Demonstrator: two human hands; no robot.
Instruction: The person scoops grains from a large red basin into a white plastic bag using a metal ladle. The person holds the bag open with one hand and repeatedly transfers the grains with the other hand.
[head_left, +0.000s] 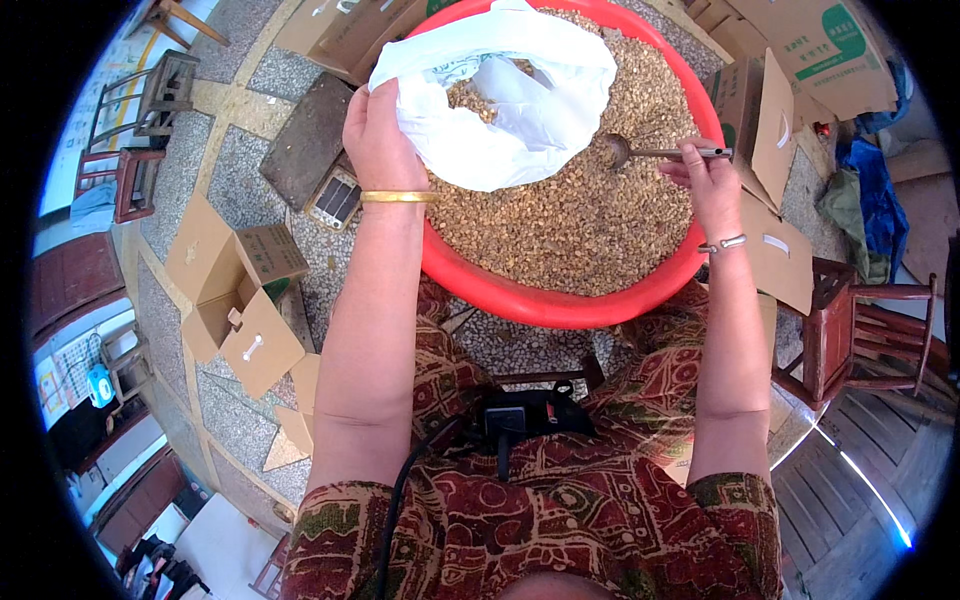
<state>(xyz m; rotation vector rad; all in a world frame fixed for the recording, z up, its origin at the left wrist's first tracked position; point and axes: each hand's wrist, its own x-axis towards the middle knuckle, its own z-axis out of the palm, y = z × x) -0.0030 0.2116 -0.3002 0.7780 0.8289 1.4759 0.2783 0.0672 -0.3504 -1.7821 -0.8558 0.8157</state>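
A large red plastic basin (525, 300) in front of me holds a broad heap of small brown dried pieces (570, 240), perhaps grain or chopped plant matter. My left hand (385, 135) grips the rim of a white plastic bag (510, 154) above the basin. The bag's mouth gapes upward, and some of the brown pieces show inside it. On the right, my right hand (705, 180) holds the handle of a metal ladle (660, 153). Its bowl rests at the surface of the heap, just right of the bag.
Open cardboard boxes (262, 341) stand on the stone-chip floor at left, and more cardboard boxes (761, 127) crowd the basin's right side. A digital scale (335, 199) with a dark plate lies left of my left hand. A wooden chair (832, 337) is at right.
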